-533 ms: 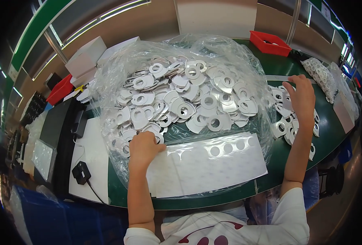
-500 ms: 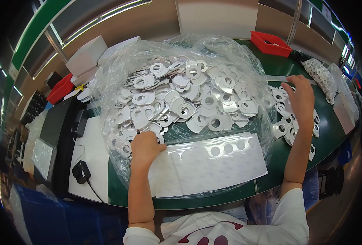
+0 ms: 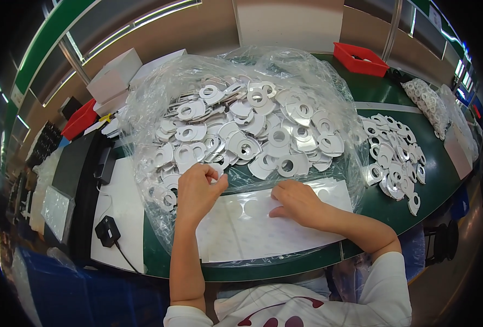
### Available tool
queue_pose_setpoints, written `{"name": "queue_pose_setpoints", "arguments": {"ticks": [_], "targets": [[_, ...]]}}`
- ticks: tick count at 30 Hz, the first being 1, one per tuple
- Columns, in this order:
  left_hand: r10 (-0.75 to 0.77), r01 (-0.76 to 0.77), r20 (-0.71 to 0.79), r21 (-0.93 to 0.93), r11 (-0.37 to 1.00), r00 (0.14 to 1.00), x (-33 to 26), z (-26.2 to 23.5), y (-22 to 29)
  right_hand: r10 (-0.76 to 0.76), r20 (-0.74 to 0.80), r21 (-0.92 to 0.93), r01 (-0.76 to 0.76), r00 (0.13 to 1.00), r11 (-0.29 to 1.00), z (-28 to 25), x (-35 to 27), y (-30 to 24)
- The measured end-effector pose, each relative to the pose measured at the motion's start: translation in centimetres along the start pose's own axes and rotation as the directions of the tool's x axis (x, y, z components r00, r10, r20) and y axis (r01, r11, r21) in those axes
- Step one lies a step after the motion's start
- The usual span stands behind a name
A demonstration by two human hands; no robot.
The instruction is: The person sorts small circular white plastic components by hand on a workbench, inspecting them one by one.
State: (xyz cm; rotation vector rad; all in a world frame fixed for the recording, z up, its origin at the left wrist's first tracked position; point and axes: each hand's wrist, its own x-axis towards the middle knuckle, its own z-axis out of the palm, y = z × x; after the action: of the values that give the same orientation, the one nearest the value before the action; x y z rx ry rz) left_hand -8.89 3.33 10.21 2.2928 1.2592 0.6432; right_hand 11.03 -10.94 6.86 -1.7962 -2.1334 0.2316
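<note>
My left hand is at the near left of the pile, with fingertips and thumb closed on the edge of a white flat part with a round hole. Flat on the near side lies a sheet of clear round stickers, with a row of circles along its upper edge. My right hand rests over that row, its thumb and fingertips apart and touching the sheet; it hides some circles. Beyond both hands, a big heap of similar white parts sits in an opened clear plastic bag.
On the right of the green table lies a smaller group of white parts. A red bin stands at the far right, a bag of rings beside it. At left are a black adapter, white boxes and another red bin.
My right hand has come from the smaller group on the right to the sticker sheet. My left hand has lifted slightly, with a white part now at its fingertips.
</note>
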Motion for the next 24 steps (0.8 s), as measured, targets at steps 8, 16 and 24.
{"name": "queue_pose_setpoints", "arguments": {"ticks": [8, 16, 24], "targets": [[0.232, 0.221, 0.292, -0.931, 0.29, 0.928, 0.1, 2.9, 0.6, 0.103, 0.304, 0.195, -0.168, 0.947, 0.966, -1.5, 1.5, 1.5], [0.23, 0.57, 0.526, -0.7, -0.43, 0.819, -1.6, 9.5, 2.1, -0.094, 0.027, -0.053, 0.095, 0.995, 0.994, 1.1, -1.0, 0.2], [0.183, 0.559, 0.53, -0.753, -0.347, 0.828, -1.3, 11.8, 2.1, -0.244, 0.207, -0.188, 0.284, 0.947, 0.94, -3.3, -2.4, -4.3]]}}
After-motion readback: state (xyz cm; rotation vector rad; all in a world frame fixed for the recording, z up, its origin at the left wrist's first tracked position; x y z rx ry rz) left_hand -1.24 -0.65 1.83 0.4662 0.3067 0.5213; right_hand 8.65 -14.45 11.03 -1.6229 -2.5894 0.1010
